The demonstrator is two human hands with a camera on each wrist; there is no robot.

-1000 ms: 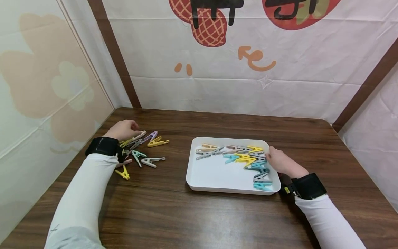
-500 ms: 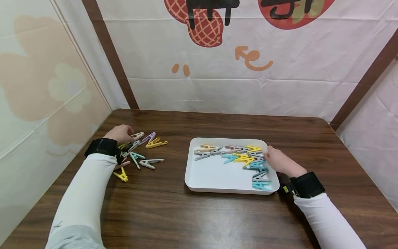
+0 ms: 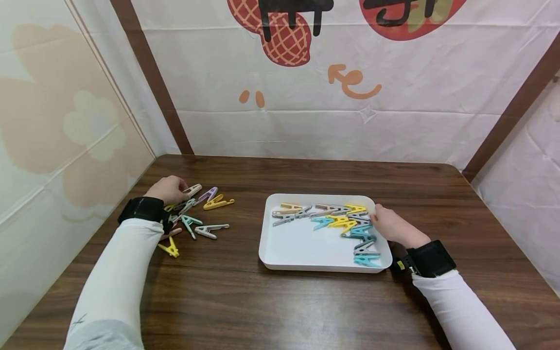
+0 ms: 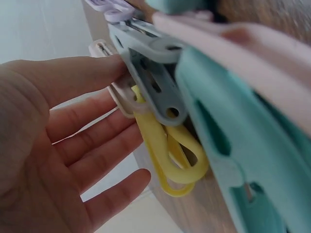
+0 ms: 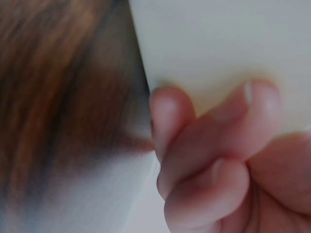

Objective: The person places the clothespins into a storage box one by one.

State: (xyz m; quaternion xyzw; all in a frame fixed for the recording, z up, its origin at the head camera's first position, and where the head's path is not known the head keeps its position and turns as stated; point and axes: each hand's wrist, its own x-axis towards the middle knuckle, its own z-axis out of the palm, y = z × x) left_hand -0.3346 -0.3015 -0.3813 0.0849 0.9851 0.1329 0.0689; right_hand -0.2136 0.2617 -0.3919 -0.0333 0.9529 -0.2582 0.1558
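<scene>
At the table's left, my left hand point(image 3: 167, 189) is at a loose heap of plastic clothespins. In the left wrist view its thumb and fingers pinch a beige clothespin point(image 4: 125, 99), partly hidden behind a grey clothespin point(image 4: 158, 92). A yellow clothespin point(image 4: 160, 145) and a large-looking teal clothespin point(image 4: 238, 141) lie close by. My right hand point(image 3: 395, 227) grips the right rim of a white tray point(image 3: 302, 248). Up close, the right wrist view shows curled fingers point(image 5: 218, 141) against the tray's pale wall. Yellow, blue, grey and tan clothespins point(image 3: 343, 223) lie inside the tray, mostly along its back and right.
Beside the left hand are a purple clothespin point(image 3: 207, 195), an orange-yellow clothespin point(image 3: 218, 203), a white clothespin point(image 3: 211, 229) and a yellow clothespin point(image 3: 170, 249). The brown wooden table point(image 3: 245, 301) meets a printed cloth wall point(image 3: 280, 131) at the back.
My left hand has moved slightly down and closed in on the beige clothespin. The right hand keeps its hold on the tray. The whole head view has shifted a little.
</scene>
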